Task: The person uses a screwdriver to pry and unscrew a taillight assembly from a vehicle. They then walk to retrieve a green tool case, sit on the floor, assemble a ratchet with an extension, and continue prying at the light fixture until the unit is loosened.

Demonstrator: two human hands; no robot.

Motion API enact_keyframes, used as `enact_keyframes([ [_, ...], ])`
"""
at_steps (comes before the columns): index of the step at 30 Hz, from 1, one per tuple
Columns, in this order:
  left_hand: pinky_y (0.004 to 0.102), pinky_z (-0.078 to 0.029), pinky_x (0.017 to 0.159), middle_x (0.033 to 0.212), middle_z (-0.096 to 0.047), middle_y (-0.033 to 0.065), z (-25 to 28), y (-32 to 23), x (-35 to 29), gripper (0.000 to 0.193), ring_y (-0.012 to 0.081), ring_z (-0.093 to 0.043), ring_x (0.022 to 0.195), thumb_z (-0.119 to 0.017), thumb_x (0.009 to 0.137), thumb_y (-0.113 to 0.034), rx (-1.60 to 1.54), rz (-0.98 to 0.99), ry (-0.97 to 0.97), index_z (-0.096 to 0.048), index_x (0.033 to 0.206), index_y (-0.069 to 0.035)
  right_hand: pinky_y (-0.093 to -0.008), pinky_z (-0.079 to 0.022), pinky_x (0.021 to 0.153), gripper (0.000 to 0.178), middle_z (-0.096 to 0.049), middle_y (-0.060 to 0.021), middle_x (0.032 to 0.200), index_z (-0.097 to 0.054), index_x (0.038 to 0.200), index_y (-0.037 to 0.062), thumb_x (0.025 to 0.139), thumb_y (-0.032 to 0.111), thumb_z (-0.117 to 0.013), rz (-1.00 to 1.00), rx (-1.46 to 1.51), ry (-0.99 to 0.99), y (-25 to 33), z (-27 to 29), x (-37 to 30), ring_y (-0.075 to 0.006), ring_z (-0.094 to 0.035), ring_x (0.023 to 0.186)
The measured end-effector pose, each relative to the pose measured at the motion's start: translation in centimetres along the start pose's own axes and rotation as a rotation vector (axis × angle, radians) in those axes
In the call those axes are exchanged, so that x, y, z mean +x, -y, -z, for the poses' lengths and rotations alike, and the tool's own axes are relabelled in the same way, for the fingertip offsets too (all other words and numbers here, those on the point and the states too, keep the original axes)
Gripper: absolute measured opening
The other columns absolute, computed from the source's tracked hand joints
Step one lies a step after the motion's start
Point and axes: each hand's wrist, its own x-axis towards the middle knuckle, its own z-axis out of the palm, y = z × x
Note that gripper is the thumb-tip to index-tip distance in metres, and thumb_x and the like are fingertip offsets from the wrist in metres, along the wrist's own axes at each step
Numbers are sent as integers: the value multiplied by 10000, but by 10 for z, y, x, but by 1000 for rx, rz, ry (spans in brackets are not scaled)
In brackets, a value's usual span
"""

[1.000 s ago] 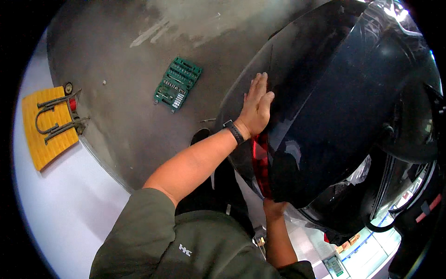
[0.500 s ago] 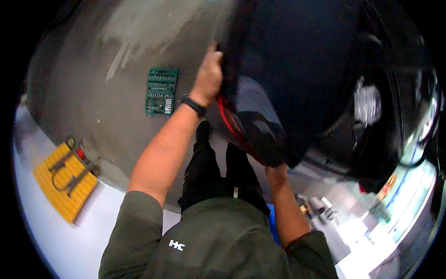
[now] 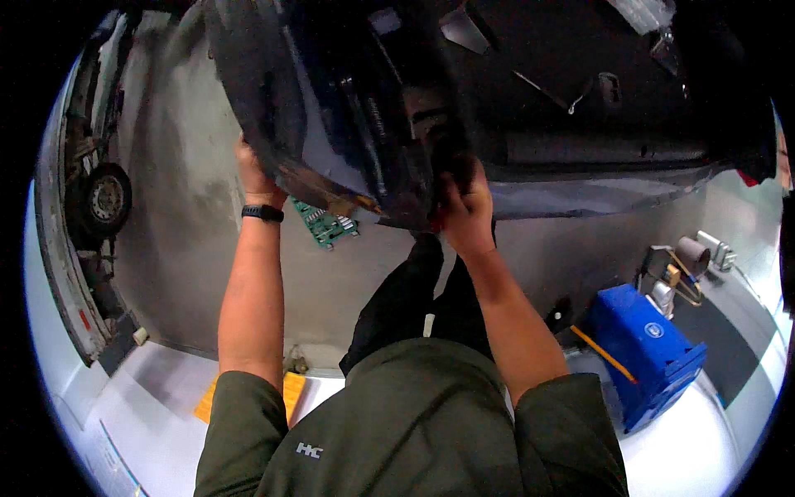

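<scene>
A large, dark, glossy car body panel [image 3: 319, 108] with a curved lower end hangs in front of me, held in both hands. My left hand [image 3: 257, 177] grips its left edge, the fingers partly hidden behind it. My right hand [image 3: 469, 211] is closed on its lower right edge, where shadow hides some of the fingers. Just right of the panel is the open rear of a dark car, with its sill [image 3: 580, 197] close to my right hand. A green socket set case [image 3: 330, 225] lies open on the floor, partly covered by the panel.
A slim tool [image 3: 544, 91] and a clear plastic bag [image 3: 644, 12] lie inside the car. At right stands a blue bin [image 3: 642, 344], with several small items behind it. Another vehicle's wheel [image 3: 108, 199] is at far left. A yellow board [image 3: 293, 391] shows beside my left arm.
My view and body have turned toward the car. The panel has swung left and tilted in my hands, away from the car's rear, which now shows. Both hands still hold it.
</scene>
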Motion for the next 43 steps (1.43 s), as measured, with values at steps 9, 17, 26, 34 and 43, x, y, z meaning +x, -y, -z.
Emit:
enact_keyframes([
  [9,423,-524,1017,1338,-653,127,-14,1,7,512,318,-638,1146,-425,1036,-366,-106,47,-23,-592,1373,-18,-337,-504,903,197,-674,-102,1058,-581,1161,4,984,45,-656,-243,397,-212,1,-5,18,-203,-637,989],
  [17,416,-539,994,1277,-680,122,-7,-3,11,494,307,-644,1132,-420,1040,-358,-88,88,-8,-604,1351,-22,-290,-470,781,249,-606,-52,935,-555,1008,19,929,116,-771,-447,537,-379,0,-16,38,-150,-563,863],
  [26,405,-551,969,1264,-679,113,-8,-5,13,437,281,-665,1089,-490,1042,-314,-3,39,-60,-620,1325,-8,-313,-465,672,244,-605,-51,846,-574,910,6,919,151,-770,-496,246,-428,1,-16,52,-160,-554,749],
  [34,425,-543,985,1310,-654,107,18,3,24,488,277,-631,1140,-481,1056,-375,-93,95,-23,-592,1368,-17,-369,-477,709,162,-571,-70,871,-566,984,19,918,28,-714,-644,365,-392,19,-5,54,-176,-553,750],
  [43,468,-487,1115,1495,-544,96,37,7,26,706,321,-542,1318,-347,1053,-610,125,48,-63,-450,1537,-107,-420,-484,1106,561,-635,-182,1376,-597,1388,39,899,223,-801,-579,541,108,0,123,119,-277,-583,1327],
])
